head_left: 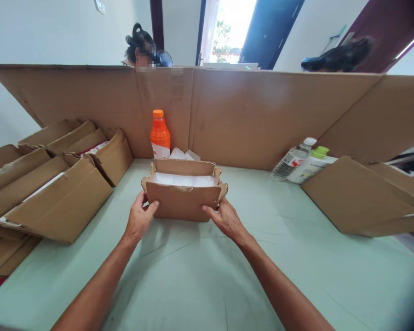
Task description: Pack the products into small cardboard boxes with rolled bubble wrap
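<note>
A small open cardboard box (183,201) with white padding inside stands on the pale green table (207,276) in front of me. My left hand (140,218) grips its left near corner, thumb on the front wall. My right hand (226,219) holds the right near corner, fingers curled against the side. Behind the box an orange bottle (160,134) with an orange cap stands upright, with white packets (183,154) beside it.
Open cardboard boxes (55,184) with white items crowd the left. A tall cardboard screen (262,115) runs along the back. At right lie a clear bottle (293,159), a white bottle with a green cap (312,164) and a flattened carton (362,197). Two people sit behind the screen.
</note>
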Motion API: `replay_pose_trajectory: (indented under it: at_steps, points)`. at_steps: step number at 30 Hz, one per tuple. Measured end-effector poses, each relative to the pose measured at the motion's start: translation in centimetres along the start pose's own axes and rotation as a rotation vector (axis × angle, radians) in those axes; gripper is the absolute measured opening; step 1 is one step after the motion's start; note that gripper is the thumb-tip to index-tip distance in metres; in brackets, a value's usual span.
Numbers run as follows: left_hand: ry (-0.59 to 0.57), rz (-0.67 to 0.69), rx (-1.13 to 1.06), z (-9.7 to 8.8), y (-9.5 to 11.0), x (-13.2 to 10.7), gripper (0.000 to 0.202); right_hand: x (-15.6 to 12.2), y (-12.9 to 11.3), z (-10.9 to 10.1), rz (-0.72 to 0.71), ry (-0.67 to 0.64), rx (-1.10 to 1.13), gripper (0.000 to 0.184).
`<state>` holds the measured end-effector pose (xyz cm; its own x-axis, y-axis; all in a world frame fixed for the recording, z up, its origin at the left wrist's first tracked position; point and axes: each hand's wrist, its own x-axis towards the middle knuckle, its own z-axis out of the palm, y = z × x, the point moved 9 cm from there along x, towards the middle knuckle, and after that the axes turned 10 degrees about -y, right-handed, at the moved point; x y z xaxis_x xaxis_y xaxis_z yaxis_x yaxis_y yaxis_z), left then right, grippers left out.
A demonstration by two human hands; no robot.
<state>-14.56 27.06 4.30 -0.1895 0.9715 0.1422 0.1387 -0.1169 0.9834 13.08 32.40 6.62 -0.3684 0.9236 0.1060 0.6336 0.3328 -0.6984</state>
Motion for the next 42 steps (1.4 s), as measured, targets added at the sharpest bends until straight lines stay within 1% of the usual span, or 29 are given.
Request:
replay_pose_trajectory:
  at_steps: [2, 3, 5, 7, 9, 10, 11, 12, 14, 16, 18, 20, 22, 23, 25, 27, 28, 30, 32, 34, 37, 39, 42]
  points:
    - [-0.028, -0.001, -0.042, 2.0, 0.3, -0.4, 0.047, -1.7, 0.3, -1.3, -0.007, 0.033, -0.068, 0.039]
    - [-0.071, -0.008, -0.062, 3.3, 0.2, -0.9, 0.048, -3.2, 0.8, -2.1, 0.011, 0.055, -0.11, 0.036]
    - [-0.183, -0.024, -0.092, 6.2, 0.2, -2.5, 0.049, -7.7, 2.6, -3.7, 0.081, 0.097, -0.193, 0.035]
    - [-0.31, -0.029, -0.098, 8.8, 0.3, -4.6, 0.047, -13.1, 4.7, -5.1, 0.174, 0.144, -0.251, 0.04]
    - [-0.404, -0.008, -0.074, 10.3, 0.8, -6.3, 0.044, -18.2, 6.3, -6.2, 0.24, 0.199, -0.266, 0.051]
    - [-0.424, 0.01, -0.049, 10.6, 1.1, -6.9, 0.043, -20.2, 6.9, -6.6, 0.252, 0.217, -0.254, 0.06]
    - [-0.427, 0.028, -0.019, 10.7, 1.4, -7.2, 0.042, -21.7, 7.5, -6.9, 0.25, 0.228, -0.225, 0.073]
    - [-0.416, 0.04, 0.014, 10.6, 1.6, -7.4, 0.041, -22.5, 8.1, -7.1, 0.235, 0.227, -0.181, 0.086]
    - [-0.389, 0.026, 0.066, 10.3, 1.5, -7.5, 0.042, -22.7, 9.2, -7.1, 0.181, 0.198, -0.057, 0.109]
    - [-0.385, -0.028, 0.094, 10.2, 0.8, -7.7, 0.044, -21.3, 10.1, -6.9, 0.123, 0.16, 0.073, 0.126]
    - [-0.374, -0.08, 0.105, 10.0, -0.1, -7.9, 0.048, -19.5, 10.6, -6.3, 0.084, 0.125, 0.176, 0.137]
    - [-0.344, -0.117, 0.108, 9.8, -1.0, -8.1, 0.053, -18.0, 10.7, -5.8, 0.058, 0.131, 0.261, 0.142]
    - [-0.336, -0.136, 0.112, 10.3, -1.6, -8.2, 0.056, -17.6, 10.7, -5.6, 0.033, 0.181, 0.332, 0.142]
    - [-0.347, -0.134, 0.108, 10.9, -1.7, -8.2, 0.057, -17.9, 10.8, -5.7, 0.021, 0.215, 0.359, 0.141]
    - [-0.38, -0.102, 0.078, 12.6, -1.6, -8.4, 0.063, -19.5, 11.3, -6.5, 0.024, 0.296, 0.376, 0.138]
    - [-0.423, -0.065, 0.041, 14.7, -1.4, -8.8, 0.071, -22.5, 12.9, -8.2, 0.08, 0.405, 0.365, 0.131]
    - [-0.453, -0.057, 0.035, 15.7, -1.6, -9.1, 0.074, -24.4, 14.0, -9.4, 0.129, 0.475, 0.347, 0.127]
    - [-0.532, -0.07, 0.06, 17.7, -2.4, -10.0, 0.073, -28.8, 16.5, -12.5, 0.252, 0.639, 0.297, 0.12]
    - [-0.599, -0.104, 0.102, 18.8, -3.9, -11.0, 0.068, -33.3, 18.7, -16.0, 0.363, 0.793, 0.235, 0.11]
    - [-0.632, -0.119, 0.142, 18.9, -5.3, -11.7, 0.063, -37.3, 20.2, -19.5, 0.44, 0.924, 0.171, 0.099]
    - [-0.652, -0.061, 0.19, 18.1, -6.6, -12.0, 0.053, -41.7, 21.2, -24.2, 0.48, 1.107, 0.071, 0.09]
    - [-0.646, -0.013, 0.212, 17.4, -6.8, -12.0, 0.048, -43.1, 21.5, -26.5, 0.468, 1.179, 0.013, 0.087]
    - [-0.623, 0.008, 0.243, 16.5, -6.7, -12.1, 0.044, -43.1, 22.6, -28.6, 0.469, 1.172, -0.01, 0.081]
